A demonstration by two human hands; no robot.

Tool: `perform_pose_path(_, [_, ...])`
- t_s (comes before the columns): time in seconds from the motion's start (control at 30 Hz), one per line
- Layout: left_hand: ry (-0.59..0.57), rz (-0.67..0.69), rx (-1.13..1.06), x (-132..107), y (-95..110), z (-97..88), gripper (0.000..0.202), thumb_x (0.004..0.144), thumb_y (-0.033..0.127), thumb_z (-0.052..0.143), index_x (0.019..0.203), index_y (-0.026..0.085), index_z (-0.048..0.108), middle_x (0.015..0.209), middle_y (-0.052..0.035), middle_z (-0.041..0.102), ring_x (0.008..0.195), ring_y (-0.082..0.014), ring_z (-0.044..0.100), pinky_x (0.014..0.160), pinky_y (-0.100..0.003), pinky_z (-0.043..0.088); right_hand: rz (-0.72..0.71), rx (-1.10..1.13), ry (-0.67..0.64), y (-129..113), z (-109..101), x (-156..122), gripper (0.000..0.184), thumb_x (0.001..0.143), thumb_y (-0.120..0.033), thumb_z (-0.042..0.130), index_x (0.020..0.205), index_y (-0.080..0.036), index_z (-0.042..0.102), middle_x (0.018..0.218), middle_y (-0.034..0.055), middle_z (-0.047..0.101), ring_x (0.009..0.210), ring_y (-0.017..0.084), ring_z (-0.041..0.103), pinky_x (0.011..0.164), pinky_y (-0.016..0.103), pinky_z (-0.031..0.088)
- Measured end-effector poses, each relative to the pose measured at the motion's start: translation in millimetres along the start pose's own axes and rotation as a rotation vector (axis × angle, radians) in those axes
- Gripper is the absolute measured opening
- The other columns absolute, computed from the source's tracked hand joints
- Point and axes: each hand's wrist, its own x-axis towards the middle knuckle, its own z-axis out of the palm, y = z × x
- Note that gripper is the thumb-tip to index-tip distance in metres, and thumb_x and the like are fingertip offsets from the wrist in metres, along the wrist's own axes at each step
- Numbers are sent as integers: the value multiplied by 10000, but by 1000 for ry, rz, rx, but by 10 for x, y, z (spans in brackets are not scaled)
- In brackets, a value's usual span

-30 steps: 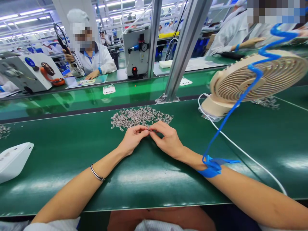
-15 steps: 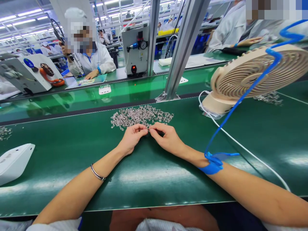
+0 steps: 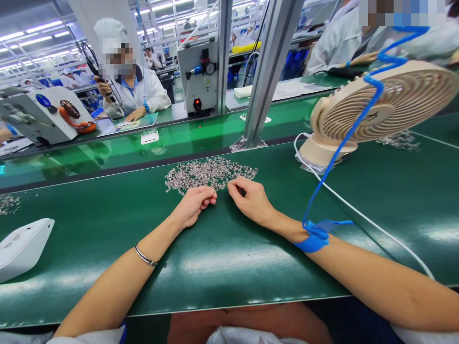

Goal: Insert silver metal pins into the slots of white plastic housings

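Observation:
A spread-out pile of small silvery metal pieces (image 3: pixel 204 173) lies on the green work surface (image 3: pixel 222 258) in front of me. At the pile's near edge my left hand (image 3: pixel 195 203) is closed, thumb against the fingers; whatever it may pinch is too small to make out. My right hand (image 3: pixel 251 198) is to its right, by the pile's near right edge, with thumb and forefinger pressed together. Any piece between those fingertips does not show. A short gap separates the two hands. On my right wrist is a blue strap (image 3: pixel 312 239) with a coiled cord.
A beige fan (image 3: pixel 373 112) stands at the right, its white cable (image 3: pixel 373 224) running toward me. The blue cord (image 3: pixel 353 131) passes in front of it. A white device (image 3: pixel 25 248) sits at the left. A metal post (image 3: pixel 267 76) rises behind the pile. Across the line a person (image 3: pixel 134 91) works.
My hands have drawn apart from fingertips nearly touching; the right has shifted right and slightly up, the left slightly left. The view has shifted a little.

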Motion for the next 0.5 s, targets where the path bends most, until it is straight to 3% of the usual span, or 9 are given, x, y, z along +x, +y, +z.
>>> perform_pose_path(0.33, [58, 6, 7, -16, -8, 33, 317, 538, 391, 696, 609, 133, 527, 581, 9, 516, 486, -38, 320, 450, -173, 196, 141, -55, 99, 148, -29, 84, 216, 772, -248, 438, 574, -179, 492, 534, -8, 472, 497, 108, 414, 510, 242, 335])
perform_pose_path(0.5, [78, 34, 26, -19, -27, 44, 345, 557, 437, 681, 620, 135, 526, 573, 14, 506, 486, -42, 321, 459, -179, 204, 91, -37, 110, 50, -22, 45, 173, 788, -259, 424, 763, -166, 567, 691, 25, 566, 535, 110, 461, 542, 246, 393])
